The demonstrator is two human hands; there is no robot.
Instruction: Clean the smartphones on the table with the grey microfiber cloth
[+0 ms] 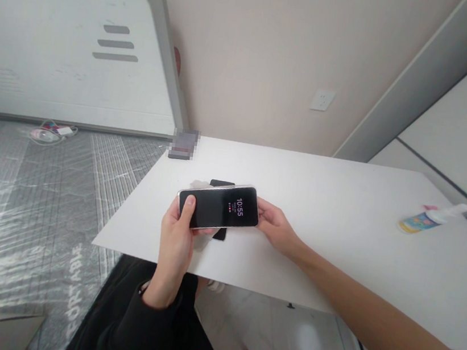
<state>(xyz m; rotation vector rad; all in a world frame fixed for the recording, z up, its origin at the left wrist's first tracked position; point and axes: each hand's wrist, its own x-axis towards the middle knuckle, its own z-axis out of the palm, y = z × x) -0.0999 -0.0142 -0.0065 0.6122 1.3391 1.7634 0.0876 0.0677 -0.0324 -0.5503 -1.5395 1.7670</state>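
A smartphone (212, 209) with a silver edge lies across my hands above the white table, its dark screen facing up and showing 10:55. My left hand (178, 231) is closed round its left end, thumb on the glass and fingers underneath. At the right end, my right hand (274, 223) grips the phone's edge, with some fingertips hidden behind it. Below the phone, a flat black object (220, 234) rests on the table, mostly covered, so I cannot tell its kind. Around it shows a thin whitish sheet (202, 244), perhaps tissue or cloth.
On the right of the white table (321, 192) lies a spray bottle (421, 220) with a colourful label. A blurred dark box (183, 144) sits at the back left corner. Left is a plastic-wrapped mattress (40, 201) with a coiled cable (49, 133) on it.
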